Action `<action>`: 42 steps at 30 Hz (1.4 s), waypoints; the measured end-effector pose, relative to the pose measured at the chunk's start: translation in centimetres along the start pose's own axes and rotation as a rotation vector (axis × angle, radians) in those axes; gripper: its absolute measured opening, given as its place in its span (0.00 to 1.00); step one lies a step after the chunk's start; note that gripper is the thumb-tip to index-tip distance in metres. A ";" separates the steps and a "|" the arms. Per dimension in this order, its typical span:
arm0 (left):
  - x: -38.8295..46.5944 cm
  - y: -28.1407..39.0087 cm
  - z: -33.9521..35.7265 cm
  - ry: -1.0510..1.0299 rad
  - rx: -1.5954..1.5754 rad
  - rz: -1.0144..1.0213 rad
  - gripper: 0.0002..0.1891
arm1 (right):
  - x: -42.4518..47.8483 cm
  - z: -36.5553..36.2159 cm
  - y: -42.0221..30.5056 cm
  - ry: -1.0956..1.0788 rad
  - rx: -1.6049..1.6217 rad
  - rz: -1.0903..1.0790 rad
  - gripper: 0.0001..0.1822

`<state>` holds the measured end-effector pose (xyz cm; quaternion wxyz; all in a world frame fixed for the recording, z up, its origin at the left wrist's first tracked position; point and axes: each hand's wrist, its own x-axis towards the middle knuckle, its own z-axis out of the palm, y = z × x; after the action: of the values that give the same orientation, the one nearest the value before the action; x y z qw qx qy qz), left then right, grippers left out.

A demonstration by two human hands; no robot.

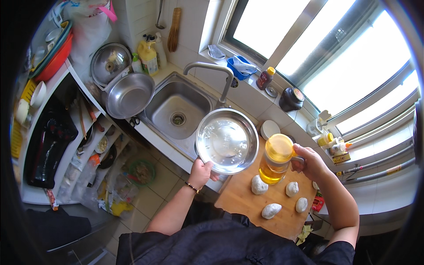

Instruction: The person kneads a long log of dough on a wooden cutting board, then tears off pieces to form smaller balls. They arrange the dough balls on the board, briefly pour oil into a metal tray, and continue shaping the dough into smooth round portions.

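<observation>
My left hand (200, 174) grips the near rim of a round stainless steel pan (227, 142), thumb on the rim, close to the sink's right edge. Its shiny inside faces up, with light reflections on it. By its handle, my right hand (309, 161) holds a clear oil jug (274, 165) with an orange-yellow lid and golden oil inside. The jug is upright or slightly tilted, just right of the pan and above a wooden board (241, 195). Several floury dough pieces, among them one dough lump (271, 211), lie on that board.
Left of the pan is a steel sink (179, 109) with a tall faucet (228, 82). A steel basin (130, 95) stands beyond it, near soap bottles (148, 56). Jars and a blue basket (241, 68) line the windowsill. A cluttered shelf (71, 145) is at far left.
</observation>
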<state>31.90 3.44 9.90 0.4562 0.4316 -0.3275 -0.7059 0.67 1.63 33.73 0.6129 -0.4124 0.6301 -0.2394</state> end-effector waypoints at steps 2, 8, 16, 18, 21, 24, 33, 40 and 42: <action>-0.3 0.2 0.1 -0.010 -0.012 -0.009 0.14 | 0.0 1.4 -0.6 -0.029 -0.055 0.025 0.28; -0.8 1.0 0.5 -0.029 -0.046 -0.012 0.12 | -0.3 3.6 -3.2 0.013 -0.271 0.073 0.32; 0.0 1.4 1.0 -0.061 -0.030 -0.069 0.13 | 0.5 4.5 -5.9 0.132 -0.584 0.190 0.40; 0.0 1.6 1.3 -0.068 -0.036 -0.069 0.12 | 0.7 4.4 -6.2 0.131 -0.621 0.221 0.40; 0.1 1.7 1.6 -0.093 -0.031 -0.086 0.13 | 0.9 4.0 -5.8 0.086 -0.563 0.196 0.40; 0.3 1.7 2.0 -0.120 -0.044 -0.101 0.13 | 1.0 3.8 -5.6 0.161 -0.514 0.221 0.39; 0.7 2.0 2.8 -0.172 -0.024 -0.127 0.16 | 1.1 3.3 -6.5 0.204 -0.648 0.273 0.38; 0.3 1.8 3.6 -0.197 -0.048 -0.155 0.16 | 1.1 1.3 -5.6 0.194 -0.615 0.263 0.38; 0.2 1.5 3.7 -0.198 -0.045 -0.157 0.16 | 0.7 1.8 -6.0 0.187 -0.635 0.257 0.37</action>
<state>29.06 2.95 12.65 0.3744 0.3737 -0.3201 -0.7860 3.86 -1.87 37.94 0.4186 -0.4761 0.7732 0.0109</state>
